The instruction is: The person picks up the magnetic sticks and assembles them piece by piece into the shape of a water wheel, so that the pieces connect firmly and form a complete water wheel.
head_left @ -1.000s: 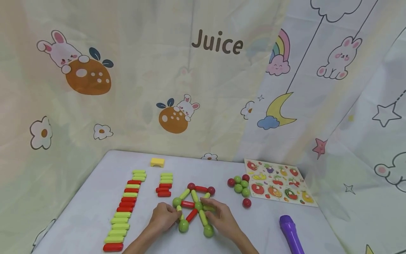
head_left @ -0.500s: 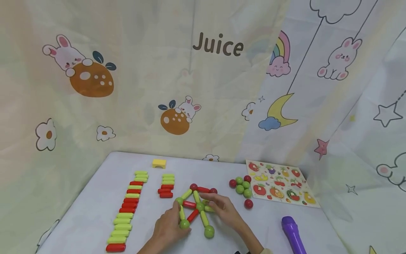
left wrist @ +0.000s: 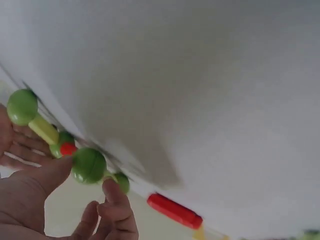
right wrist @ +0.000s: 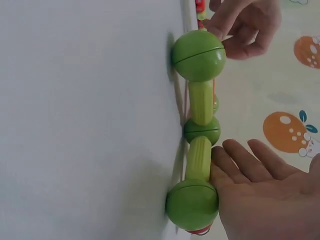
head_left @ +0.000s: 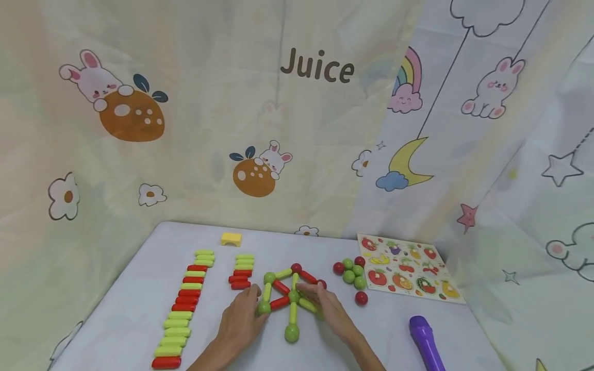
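A wheel-like figure of yellow-green and red magnetic rods and balls lies on the table, with a green hub ball at its middle. My left hand pinches the figure at the left green ball; in the left wrist view, thumb and forefinger lie on either side of that green ball. My right hand has straight fingers against the figure's right side, partly covering a green ball there. The right wrist view shows its open palm beside a large green ball.
Loose red and yellow-green rods form a long column at left, with a shorter stack beside it. Several loose balls sit near a fruit-picture board. A purple microphone lies front right; a yellow block stands at back.
The figure has turned clockwise, its left balls shifting up and its lower ball swinging left. My left hand has moved with its left side; my right hand has slid down a little on the right.
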The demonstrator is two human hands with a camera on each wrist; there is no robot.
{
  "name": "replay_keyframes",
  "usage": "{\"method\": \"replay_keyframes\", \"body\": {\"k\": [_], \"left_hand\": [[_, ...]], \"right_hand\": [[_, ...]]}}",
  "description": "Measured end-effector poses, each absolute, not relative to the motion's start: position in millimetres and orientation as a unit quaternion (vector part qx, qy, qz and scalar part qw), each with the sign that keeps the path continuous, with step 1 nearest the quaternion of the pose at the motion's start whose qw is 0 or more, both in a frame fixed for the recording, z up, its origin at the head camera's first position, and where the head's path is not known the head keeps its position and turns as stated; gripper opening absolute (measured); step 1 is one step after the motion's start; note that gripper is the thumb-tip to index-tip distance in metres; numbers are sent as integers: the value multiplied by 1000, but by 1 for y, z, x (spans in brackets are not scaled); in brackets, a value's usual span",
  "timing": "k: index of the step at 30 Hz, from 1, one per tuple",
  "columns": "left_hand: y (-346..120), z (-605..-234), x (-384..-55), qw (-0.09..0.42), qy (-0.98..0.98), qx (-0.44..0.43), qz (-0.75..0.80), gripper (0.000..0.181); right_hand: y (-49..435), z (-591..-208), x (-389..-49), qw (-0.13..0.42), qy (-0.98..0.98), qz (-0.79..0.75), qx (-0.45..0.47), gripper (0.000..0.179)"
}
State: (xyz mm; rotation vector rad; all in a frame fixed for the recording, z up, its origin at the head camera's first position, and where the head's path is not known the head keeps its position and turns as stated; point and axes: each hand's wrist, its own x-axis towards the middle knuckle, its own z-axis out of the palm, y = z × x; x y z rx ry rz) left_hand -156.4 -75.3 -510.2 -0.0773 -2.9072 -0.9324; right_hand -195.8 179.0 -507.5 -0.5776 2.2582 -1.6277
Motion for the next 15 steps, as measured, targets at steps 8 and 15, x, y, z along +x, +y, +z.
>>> {"method": "replay_keyframes", "body": {"k": [8, 15], "left_hand": [[-109, -506, -162, 145, -976, -51, -155, 40], [-119, -520, -174, 154, -982, -86, -73, 40]], "right_hand": [[186, -499, -185, 110, 839, -465, -262, 51], [188, -503, -187, 124, 831, -464, -280, 50]]}}
